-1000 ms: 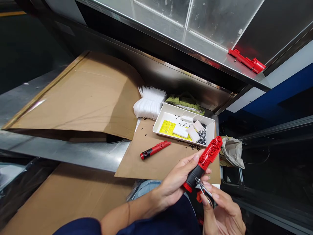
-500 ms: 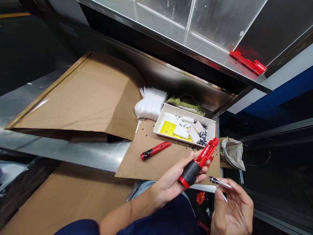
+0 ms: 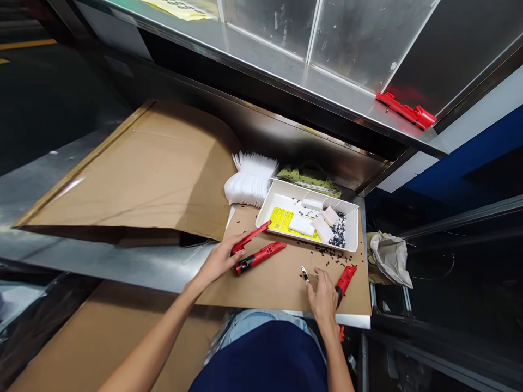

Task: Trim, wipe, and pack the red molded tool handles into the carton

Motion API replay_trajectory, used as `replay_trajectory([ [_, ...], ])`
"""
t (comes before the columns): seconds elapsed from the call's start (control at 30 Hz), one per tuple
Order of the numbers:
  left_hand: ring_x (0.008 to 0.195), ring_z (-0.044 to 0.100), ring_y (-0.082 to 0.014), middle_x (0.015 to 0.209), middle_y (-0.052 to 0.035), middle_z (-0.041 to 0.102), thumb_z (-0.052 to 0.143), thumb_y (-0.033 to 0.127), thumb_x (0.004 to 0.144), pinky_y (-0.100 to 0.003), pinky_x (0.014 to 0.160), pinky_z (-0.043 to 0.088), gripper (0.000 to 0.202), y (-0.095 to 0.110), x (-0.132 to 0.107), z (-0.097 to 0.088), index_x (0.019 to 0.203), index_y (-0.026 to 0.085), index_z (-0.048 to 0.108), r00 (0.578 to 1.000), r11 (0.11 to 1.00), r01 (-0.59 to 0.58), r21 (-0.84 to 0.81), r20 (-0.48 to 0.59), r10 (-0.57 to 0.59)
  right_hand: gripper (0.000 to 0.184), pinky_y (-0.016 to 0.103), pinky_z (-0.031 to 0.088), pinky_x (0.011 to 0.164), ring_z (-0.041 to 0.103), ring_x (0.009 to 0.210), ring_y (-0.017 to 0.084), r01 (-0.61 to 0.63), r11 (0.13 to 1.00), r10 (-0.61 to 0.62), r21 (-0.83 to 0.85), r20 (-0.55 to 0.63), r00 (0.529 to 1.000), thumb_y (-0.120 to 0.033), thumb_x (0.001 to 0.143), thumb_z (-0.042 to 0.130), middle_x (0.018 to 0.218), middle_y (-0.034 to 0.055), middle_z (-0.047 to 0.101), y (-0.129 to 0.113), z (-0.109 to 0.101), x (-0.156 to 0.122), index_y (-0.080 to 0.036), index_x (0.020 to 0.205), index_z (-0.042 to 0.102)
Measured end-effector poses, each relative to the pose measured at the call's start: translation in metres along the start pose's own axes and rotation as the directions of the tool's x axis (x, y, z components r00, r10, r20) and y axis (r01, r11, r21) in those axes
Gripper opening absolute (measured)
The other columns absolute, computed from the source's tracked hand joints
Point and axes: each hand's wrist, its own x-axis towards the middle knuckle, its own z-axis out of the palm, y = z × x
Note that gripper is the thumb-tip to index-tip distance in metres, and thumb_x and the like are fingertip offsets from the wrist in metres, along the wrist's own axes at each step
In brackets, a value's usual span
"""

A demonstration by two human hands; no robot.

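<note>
My left hand (image 3: 224, 258) is closed on one end of a slim red plastic housing (image 3: 256, 234), tilted over the cardboard sheet. Just beside it lies a red-and-black plastic housing (image 3: 263, 256). My right hand (image 3: 324, 296) is low over the sheet, thumb and fingers apart. By its thumb is a small tool with a silver tip and black body (image 3: 304, 273); its rear end is hidden, and I cannot tell whether the thumb touches it. Another red-and-black housing (image 3: 345, 280) lies right of this hand, partly covered by it.
A white tray (image 3: 265, 209) holds small black pieces, white blocks and a yellow label. Loose black pieces (image 3: 327, 253) dot the cardboard sheet (image 3: 261, 291). White sheets (image 3: 251, 179), a green pouch (image 3: 314, 182) and a large cardboard box (image 3: 163, 169) stand behind. Another red housing (image 3: 408, 112) rests on the shelf.
The red-and-black housing has left my left hand; one now lies at the right. My left hand has moved left and grips a slim red housing. My right hand has lowered the small tool to the sheet.
</note>
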Motion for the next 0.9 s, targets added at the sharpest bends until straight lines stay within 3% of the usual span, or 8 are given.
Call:
replay_trajectory([
  [0.17, 0.13, 0.055, -0.0305, 0.142, -0.0088, 0.058, 0.053, 0.047, 0.08, -0.041, 0.111, 0.04, 0.06, -0.019, 0.001, -0.018, 0.132, 0.019, 0.062, 0.966, 0.978, -0.129, 0.165, 0.245, 0.086, 0.037, 0.03, 0.048, 0.081, 0.067, 0.102, 0.022, -0.187, 0.98, 0.185, -0.073, -0.03, 0.982, -0.036, 0.094, 0.045, 0.115, 0.0083, 0.07, 0.027, -0.044, 0.003, -0.02, 0.124, 0.06],
  [0.33, 0.126, 0.059, -0.0309, 0.14, -0.0112, 0.059, 0.049, 0.046, 0.078, -0.041, 0.106, 0.045, 0.067, -0.031, 0.015, -0.011, 0.136, 0.015, 0.059, 0.94, 0.961, -0.129, 0.245, 0.339, 0.04, 0.038, 0.036, 0.048, 0.077, 0.07, 0.095, 0.029, -0.401, 0.89, 0.418, -0.218, 0.038, 0.908, -0.047, 0.095, 0.041, 0.105, 0.0106, 0.074, 0.059, -0.072, -0.001, -0.023, 0.107, 0.068],
  [0.47, 0.131, 0.053, -0.036, 0.139, -0.0166, 0.059, 0.053, 0.058, 0.075, -0.046, 0.112, 0.039, 0.074, -0.025, 0.022, -0.003, 0.13, 0.009, 0.062, 0.956, 0.956, -0.107, 0.273, 0.293, 0.023, 0.057, 0.042, 0.048, 0.077, 0.069, 0.097, 0.037, -0.455, 0.838, 0.511, -0.301, 0.138, 0.849, -0.069, 0.088, 0.042, 0.097, 0.0176, 0.074, 0.067, -0.064, -0.005, -0.022, 0.083, 0.073],
  [0.6, 0.136, 0.047, -0.0356, 0.143, -0.0161, 0.056, 0.04, 0.064, 0.086, -0.049, 0.115, 0.034, 0.074, 0.009, 0.013, 0.004, 0.134, 0.012, 0.06, 0.981, 0.957, -0.09, 0.275, 0.19, 0.037, 0.062, 0.043, 0.048, 0.08, 0.068, 0.1, 0.039, -0.477, 0.834, 0.533, -0.278, 0.178, 0.827, -0.073, 0.084, 0.046, 0.096, 0.0225, 0.073, 0.066, -0.042, -0.005, -0.018, 0.076, 0.072],
  [0.7, 0.133, 0.051, -0.0306, 0.142, -0.0098, 0.059, 0.041, 0.062, 0.089, -0.046, 0.114, 0.036, 0.063, 0.045, 0.0, 0.024, 0.132, 0.021, 0.062, 0.975, 0.99, -0.103, 0.092, 0.206, 0.082, 0.052, 0.034, 0.049, 0.073, 0.072, 0.09, 0.031, -0.498, 0.848, 0.527, -0.183, 0.188, 0.829, -0.062, 0.09, 0.043, 0.087, 0.0159, 0.075, 0.07, -0.036, -0.01, -0.02, 0.076, 0.071],
  [0.77, 0.13, 0.053, -0.0305, 0.139, -0.0111, 0.061, 0.049, 0.06, 0.088, -0.047, 0.114, 0.037, 0.058, 0.065, -0.011, 0.049, 0.128, 0.021, 0.064, 0.952, 0.992, -0.059, -0.109, 0.293, 0.089, 0.051, 0.028, 0.048, 0.065, 0.072, 0.078, 0.025, -0.492, 0.866, 0.5, -0.092, 0.2, 0.843, -0.056, 0.093, 0.038, 0.078, 0.0092, 0.075, 0.074, -0.042, -0.019, -0.022, 0.074, 0.07],
  [0.9, 0.118, 0.061, -0.0311, 0.129, -0.0187, 0.065, 0.065, 0.059, 0.079, -0.049, 0.106, 0.045, 0.069, 0.091, -0.034, 0.11, 0.135, 0.019, 0.057, 0.842, 0.875, 0.196, -0.443, 0.533, 0.081, 0.053, 0.026, 0.046, 0.061, 0.07, 0.071, 0.021, -0.405, 0.912, 0.392, 0.063, 0.153, 0.907, -0.063, 0.091, 0.037, 0.075, 0.004, 0.074, 0.067, -0.068, -0.048, -0.024, 0.076, 0.069],
])
